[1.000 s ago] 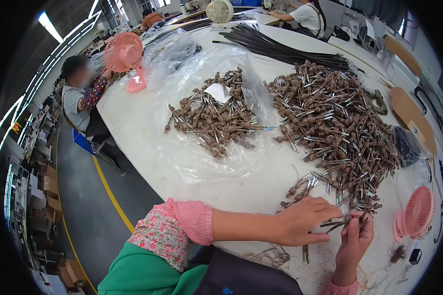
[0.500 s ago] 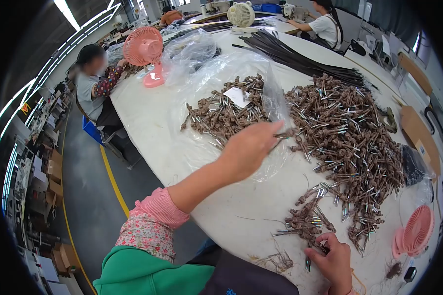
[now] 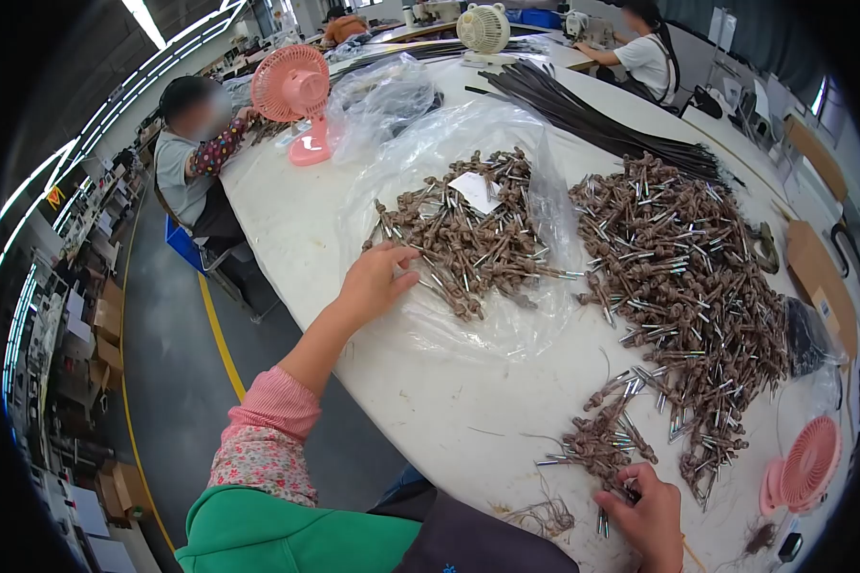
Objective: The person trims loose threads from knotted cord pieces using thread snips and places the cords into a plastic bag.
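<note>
My left hand (image 3: 377,282) is at the near left edge of a heap of knotted brown cords with metal tips (image 3: 463,244). That heap lies on a clear plastic bag (image 3: 492,339). The thumb and fingers of this hand are apart, and nothing shows between them. Lower right, my right hand (image 3: 645,516) is closed around a knotted brown cord (image 3: 629,489), mostly hidden by the fingers. Metal tips stick out below it. Touching this hand's far side is a small cluster of the same cords (image 3: 597,444).
A larger heap of knotted cords (image 3: 678,277) covers the table's right side. Dark strips (image 3: 602,115) lie behind it. A pink fan (image 3: 291,91) stands far left and a small pink fan (image 3: 807,463) near right. Loose threads (image 3: 549,516) lie in front. A co-worker (image 3: 191,162) sits at left.
My left hand has moved left from the right edge of the bagged heap to its near left edge. My right hand stays almost in place on the cord. The view has shifted slightly.
</note>
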